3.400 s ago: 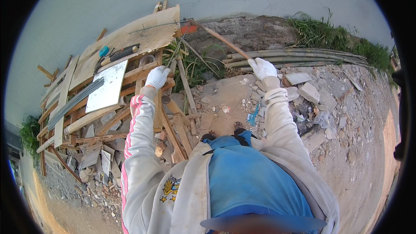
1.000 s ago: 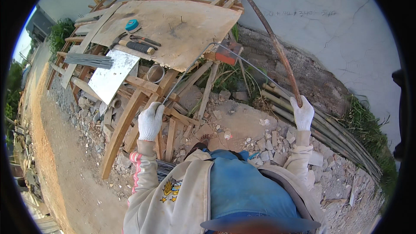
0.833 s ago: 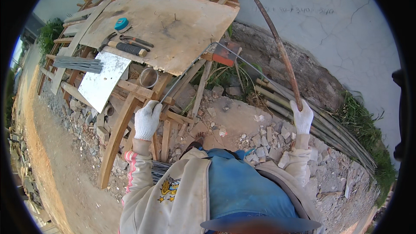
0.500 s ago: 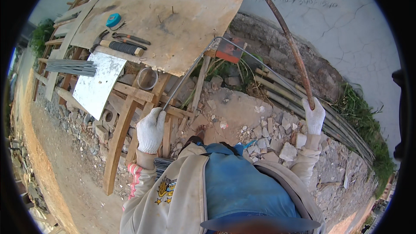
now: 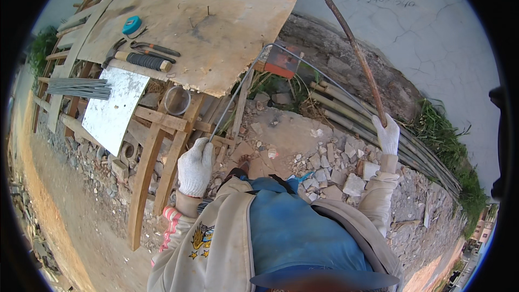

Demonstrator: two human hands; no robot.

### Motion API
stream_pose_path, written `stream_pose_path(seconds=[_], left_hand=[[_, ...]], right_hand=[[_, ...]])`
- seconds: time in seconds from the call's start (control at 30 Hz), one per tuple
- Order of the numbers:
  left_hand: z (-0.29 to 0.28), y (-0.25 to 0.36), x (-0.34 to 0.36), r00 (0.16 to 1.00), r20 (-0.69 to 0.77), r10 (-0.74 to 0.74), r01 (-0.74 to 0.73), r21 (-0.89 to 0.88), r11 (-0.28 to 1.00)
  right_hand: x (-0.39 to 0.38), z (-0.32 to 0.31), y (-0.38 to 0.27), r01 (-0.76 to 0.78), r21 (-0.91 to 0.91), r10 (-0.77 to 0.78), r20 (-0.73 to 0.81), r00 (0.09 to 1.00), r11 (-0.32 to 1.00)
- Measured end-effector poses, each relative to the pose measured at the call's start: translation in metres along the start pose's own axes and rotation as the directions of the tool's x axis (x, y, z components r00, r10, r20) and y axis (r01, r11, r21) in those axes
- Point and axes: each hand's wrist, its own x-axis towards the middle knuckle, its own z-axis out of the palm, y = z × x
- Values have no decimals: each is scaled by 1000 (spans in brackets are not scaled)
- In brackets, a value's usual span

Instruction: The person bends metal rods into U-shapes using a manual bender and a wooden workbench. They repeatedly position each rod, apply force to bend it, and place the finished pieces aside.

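My left hand [image 5: 195,167], in a white knitted glove, grips the lower end of a grey metal rod [image 5: 233,100]. The rod makes a bend over a red block [image 5: 280,66] at the platform's edge and runs down to the right. My gloved right hand [image 5: 386,135] holds a long, rusty brown bar [image 5: 357,51], which points up toward the wall, apart from the block. On the plywood top [image 5: 205,32] lie a teal tape measure [image 5: 131,25], black-handled pincers [image 5: 155,49], a hammer [image 5: 113,52] and a tool with a black wrapped handle [image 5: 147,62].
A bundle of grey rods [image 5: 78,88] lies across a white board [image 5: 113,113]. Timber legs [image 5: 145,189] support the platform. Bamboo poles [image 5: 346,119] and weeds line the cracked wall [image 5: 421,32]. Broken rubble [image 5: 354,185] covers ground beside my feet.
The brown bar has swung away from the red block to the upper right. My left hand has moved lower with the bent rod, and my view has turned.
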Motion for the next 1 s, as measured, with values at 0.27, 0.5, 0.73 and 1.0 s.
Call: stream_pose_path(seconds=[0.27, 0.5, 0.73, 1.0], left_hand=[[12, 4, -6, 997, 55, -50, 47, 53, 997], [0, -17, 19, 1000, 29, -11, 9, 57, 998], [-1, -17, 23, 996, 79, -31, 33, -19, 999], [-10, -14, 29, 990, 135, -49, 47, 25, 999]], right_hand=[[15, 11, 14, 2, -16, -1, 64, 998, 1000], [-14, 15, 12, -57, -37, 60, 92, 994, 998], [-17, 13, 4, -71, -58, 75, 74, 994, 996], [-13, 3, -8, -60, -228, 93, 138, 986, 972]])
